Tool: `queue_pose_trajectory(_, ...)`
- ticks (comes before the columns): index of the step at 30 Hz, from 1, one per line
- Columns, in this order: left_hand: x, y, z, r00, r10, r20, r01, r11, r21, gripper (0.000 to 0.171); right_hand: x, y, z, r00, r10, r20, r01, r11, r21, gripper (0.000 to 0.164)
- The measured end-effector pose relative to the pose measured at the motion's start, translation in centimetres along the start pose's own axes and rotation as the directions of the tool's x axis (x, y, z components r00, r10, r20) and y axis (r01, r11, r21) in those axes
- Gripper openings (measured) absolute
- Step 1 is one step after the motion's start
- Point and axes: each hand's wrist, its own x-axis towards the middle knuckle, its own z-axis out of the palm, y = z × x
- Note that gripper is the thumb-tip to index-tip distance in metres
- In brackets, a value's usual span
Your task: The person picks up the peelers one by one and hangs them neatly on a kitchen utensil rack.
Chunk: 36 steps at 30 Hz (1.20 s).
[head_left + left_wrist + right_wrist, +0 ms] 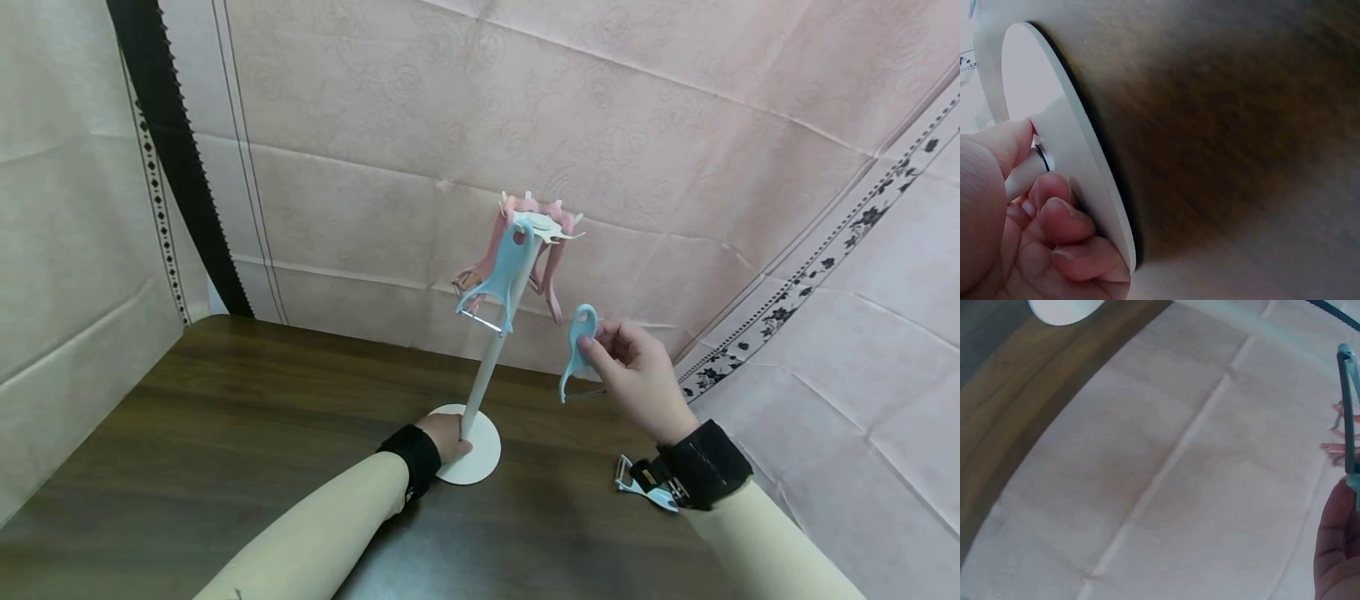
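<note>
A white stand point(487, 367) with a round base point(472, 468) and a ring of hooks on top stands on the table. Low on its pole, just above the base, my left hand point(444, 437) grips it; the left wrist view shows the fingers point(1063, 222) curled around the pole. A light blue peeler point(504, 275) hangs from a front hook, and several pink peelers point(553, 283) hang behind it. To the right of the stand, my right hand point(637, 367) pinches another light blue peeler point(582, 327) in the air, blade end down. The right wrist view catches only part of that peeler.
One more light blue peeler point(660, 498) lies on the brown wooden table point(247, 433), partly hidden by the right wristband point(703, 463). Pale patterned cloth point(360, 167) hangs behind and at both sides. A black strip point(180, 150) runs down the back left corner.
</note>
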Motion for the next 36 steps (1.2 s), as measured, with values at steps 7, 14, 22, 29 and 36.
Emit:
queue_pose_trajectory(7, 0.0, 0.1, 0.0, 1.0, -0.008, -0.001, 0.008, 1.0, -0.004, 0.03, 1.8, -2.5, 0.2, 0.996, -0.084, -0.019, 0.085, 0.995, 0.048, 0.01)
queue_pose_trajectory(14, 0.1, 0.0, 0.2, 1.0, -0.004, -0.009, 0.004, 1.0, 0.006, 0.031, 3.7, -4.5, 0.6, 0.988, -0.132, -0.078, 0.14, 0.985, 0.098, 0.013)
queue_pose_trajectory(22, -0.2, 0.4, -0.1, 1.0, -0.02, 0.008, 0.02, 1.0, 0.005, 0.033, 4.5, -5.3, 0.9, 0.987, -0.138, -0.083, 0.151, 0.971, 0.184, 0.014)
queue_pose_trajectory(29, -0.1, 0.3, -0.1, 1.0, -0.025, 0.005, 0.025, 0.999, 0.022, 0.034, 4.6, -5.5, 1.2, 0.989, -0.129, -0.071, 0.142, 0.962, 0.234, 0.014)
queue_pose_trajectory(36, -0.1, 0.3, 0.1, 1.0, -0.022, -0.008, 0.022, 0.999, 0.029, 0.033, 4.6, -5.6, 1.4, 0.988, -0.135, -0.072, 0.148, 0.963, 0.227, 0.012)
